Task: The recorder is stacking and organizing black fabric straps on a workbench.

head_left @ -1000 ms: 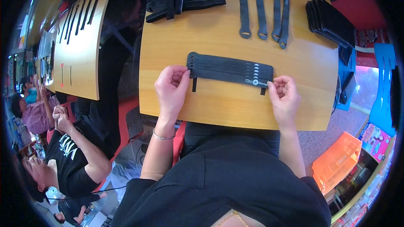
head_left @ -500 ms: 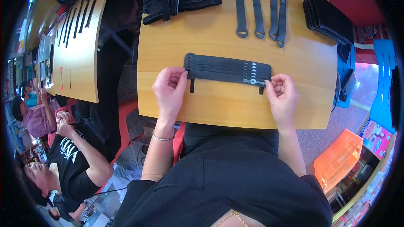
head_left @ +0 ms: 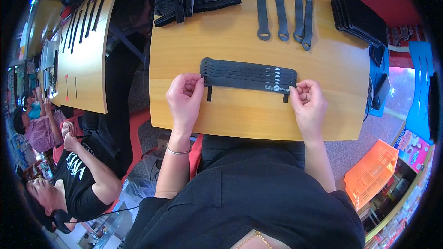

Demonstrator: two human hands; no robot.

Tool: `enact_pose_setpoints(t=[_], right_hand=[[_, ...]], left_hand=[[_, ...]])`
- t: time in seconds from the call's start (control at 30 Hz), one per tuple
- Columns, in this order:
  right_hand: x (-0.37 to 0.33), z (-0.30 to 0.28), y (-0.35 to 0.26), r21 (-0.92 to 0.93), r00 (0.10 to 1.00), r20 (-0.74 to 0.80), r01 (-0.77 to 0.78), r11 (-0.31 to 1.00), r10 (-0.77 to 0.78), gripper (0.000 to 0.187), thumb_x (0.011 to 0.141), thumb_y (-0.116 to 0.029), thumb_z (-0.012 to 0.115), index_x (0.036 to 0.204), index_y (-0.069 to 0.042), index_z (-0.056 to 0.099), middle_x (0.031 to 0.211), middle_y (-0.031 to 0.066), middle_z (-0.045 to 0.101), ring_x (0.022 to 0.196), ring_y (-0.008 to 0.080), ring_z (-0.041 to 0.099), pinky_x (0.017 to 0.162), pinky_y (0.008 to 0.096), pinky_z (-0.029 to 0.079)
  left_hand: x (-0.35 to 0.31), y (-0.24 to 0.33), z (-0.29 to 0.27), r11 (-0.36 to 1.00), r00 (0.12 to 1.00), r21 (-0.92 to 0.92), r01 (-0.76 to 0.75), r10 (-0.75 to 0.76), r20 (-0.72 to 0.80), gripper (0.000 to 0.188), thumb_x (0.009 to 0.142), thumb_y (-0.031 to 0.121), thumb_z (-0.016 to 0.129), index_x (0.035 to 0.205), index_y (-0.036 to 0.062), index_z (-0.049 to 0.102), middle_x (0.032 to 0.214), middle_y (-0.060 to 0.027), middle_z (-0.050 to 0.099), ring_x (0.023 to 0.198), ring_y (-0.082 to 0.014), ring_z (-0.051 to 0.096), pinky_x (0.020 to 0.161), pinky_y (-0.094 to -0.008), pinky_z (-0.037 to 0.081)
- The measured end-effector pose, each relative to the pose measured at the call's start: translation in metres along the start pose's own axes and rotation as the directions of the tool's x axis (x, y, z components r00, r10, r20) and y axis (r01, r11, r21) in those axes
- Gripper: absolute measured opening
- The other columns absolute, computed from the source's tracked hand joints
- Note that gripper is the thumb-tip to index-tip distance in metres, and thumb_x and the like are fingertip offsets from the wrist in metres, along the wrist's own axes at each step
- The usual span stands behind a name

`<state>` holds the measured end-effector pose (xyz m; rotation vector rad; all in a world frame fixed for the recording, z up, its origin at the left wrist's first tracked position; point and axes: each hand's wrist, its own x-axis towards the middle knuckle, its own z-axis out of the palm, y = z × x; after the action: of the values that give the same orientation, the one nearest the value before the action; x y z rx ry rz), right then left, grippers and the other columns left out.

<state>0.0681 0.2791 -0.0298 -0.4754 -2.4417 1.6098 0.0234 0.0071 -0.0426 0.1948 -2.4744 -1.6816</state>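
Note:
A row of dark grey hook-and-loop straps (head_left: 244,74) lies crosswise on the table before me, each overlapping the one behind so that their edges show as steps. My left hand (head_left: 185,99) pinches the left end of the nearest strap between thumb and bent fingers. At its right end, beside a white print, my right hand (head_left: 310,103) pinches the same strap. Two short black marks, a left one (head_left: 209,94) and a right one (head_left: 285,98), stick out on the tabletop below the row.
The wooden table (head_left: 207,41) bears loose grey straps (head_left: 282,14) at the back, black strap bundles (head_left: 198,0) at back left and a black stack (head_left: 357,18) at right. An orange crate (head_left: 371,173) stands at lower right. A co-worker (head_left: 87,166) sits left by another table (head_left: 83,74).
Both hands keep their pinch on the nearest strap, with almost no movement. The whole view has shifted slightly. At left, the co-worker's hands have moved a little.

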Motion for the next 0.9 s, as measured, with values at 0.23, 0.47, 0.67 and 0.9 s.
enact_pose_setpoints(t=[0.23, 0.47, 0.67, 0.9], right_hand=[[0.0001, 0.0004, 0.0011, -0.023, 1.000, -0.008, 0.005, 1.000, -0.005, 0.018, 0.082, -0.002, 0.072, 0.093, -0.001, 0.057, 0.075, 0.0029, 0.061, 0.060, 0.0057, 0.059, 0.054, 0.0210, 0.049], [-0.0007, 0.0008, 0.0012, -0.035, 1.000, -0.017, -0.004, 0.999, 0.003, 0.019, 0.082, -0.002, 0.072, 0.093, -0.002, 0.057, 0.075, 0.0027, 0.061, 0.060, 0.0060, 0.059, 0.053, 0.0215, 0.049], [-0.0023, -0.0004, -0.0023, -0.048, 1.000, -0.016, 0.009, 0.999, -0.010, 0.019, 0.082, -0.002, 0.072, 0.092, -0.002, 0.057, 0.074, 0.0026, 0.061, 0.059, 0.0060, 0.058, 0.052, 0.0220, 0.048], [-0.0017, 0.0006, -0.0028, -0.041, 1.000, -0.021, -0.001, 0.999, 0.000, 0.019, 0.082, -0.002, 0.072, 0.092, -0.003, 0.056, 0.074, 0.0027, 0.060, 0.058, 0.0066, 0.057, 0.052, 0.0223, 0.047]], left_hand=[[0.0002, -0.0007, 0.0004, 1.000, 1.000, 0.008, -0.004, 0.004, -0.010, 0.006, 0.082, -0.003, 0.069, 0.085, -0.0008, 0.064, 0.074, -0.0015, 0.062, 0.063, -0.0053, 0.057, 0.056, -0.0182, 0.046], [-0.0002, 0.0018, 0.0000, 1.000, 1.000, 0.014, 0.010, -0.010, -0.005, 0.006, 0.082, -0.003, 0.069, 0.085, -0.0009, 0.064, 0.074, -0.0016, 0.062, 0.064, -0.0055, 0.058, 0.056, -0.0186, 0.046], [-0.0011, 0.0074, 0.0012, 0.999, 1.000, 0.041, -0.001, 0.001, 0.003, 0.007, 0.082, -0.004, 0.068, 0.086, -0.0006, 0.064, 0.076, -0.0016, 0.061, 0.064, -0.0054, 0.057, 0.057, -0.0185, 0.046], [-0.0001, 0.0036, 0.0001, 1.000, 1.000, 0.028, 0.006, -0.006, -0.001, 0.007, 0.082, -0.003, 0.068, 0.086, -0.0005, 0.064, 0.076, -0.0013, 0.061, 0.063, -0.0049, 0.056, 0.056, -0.0180, 0.046]])
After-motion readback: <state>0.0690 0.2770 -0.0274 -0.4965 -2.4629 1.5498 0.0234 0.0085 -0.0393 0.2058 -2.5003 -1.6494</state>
